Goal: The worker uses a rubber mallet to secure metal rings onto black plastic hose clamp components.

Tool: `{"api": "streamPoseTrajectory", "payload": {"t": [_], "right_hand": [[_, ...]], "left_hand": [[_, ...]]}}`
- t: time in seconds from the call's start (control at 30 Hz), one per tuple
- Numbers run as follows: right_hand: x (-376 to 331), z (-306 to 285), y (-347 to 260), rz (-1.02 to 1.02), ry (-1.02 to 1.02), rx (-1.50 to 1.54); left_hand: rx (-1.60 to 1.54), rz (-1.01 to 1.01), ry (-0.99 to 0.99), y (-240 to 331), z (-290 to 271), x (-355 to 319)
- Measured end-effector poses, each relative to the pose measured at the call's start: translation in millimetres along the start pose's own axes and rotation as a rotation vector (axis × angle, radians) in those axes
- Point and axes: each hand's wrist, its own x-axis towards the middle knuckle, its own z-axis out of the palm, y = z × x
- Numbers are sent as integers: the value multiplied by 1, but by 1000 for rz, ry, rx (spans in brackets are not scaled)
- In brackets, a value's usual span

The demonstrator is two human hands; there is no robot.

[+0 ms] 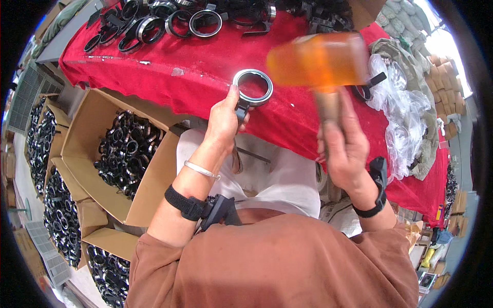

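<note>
My left hand [224, 120] is closed around the black stem of a ring-shaped part [266, 97] with a silver metal rim. The ring faces up over the front edge of the red-covered table [179, 92]. In my right hand [345, 143] is a mallet [318, 60] with a translucent orange head and a wooden handle. Its head is blurred and raised to the right of the ring, apart from it. Many similar black and silver rings [205, 23] lie heaped along the table's far side.
A large open cardboard box [87, 149] of such rings stands left of my legs, with more filled boxes [87, 210] beyond it. Clear plastic wrap [403, 115] hangs at the table's right, near a dark ring part [363, 92]. Stacked brown packages [444, 84] stand at far right.
</note>
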Motion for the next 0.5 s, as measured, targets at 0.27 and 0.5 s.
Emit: {"api": "streamPoseTrajectory", "payload": {"t": [0.27, 0.5], "right_hand": [[6, -7, 9, 288, -177, -147], [79, 9, -20, -174, -13, -239]], "left_hand": [[68, 14, -65, 8, -2, 2], [274, 173, -119, -4, -2, -1]]}}
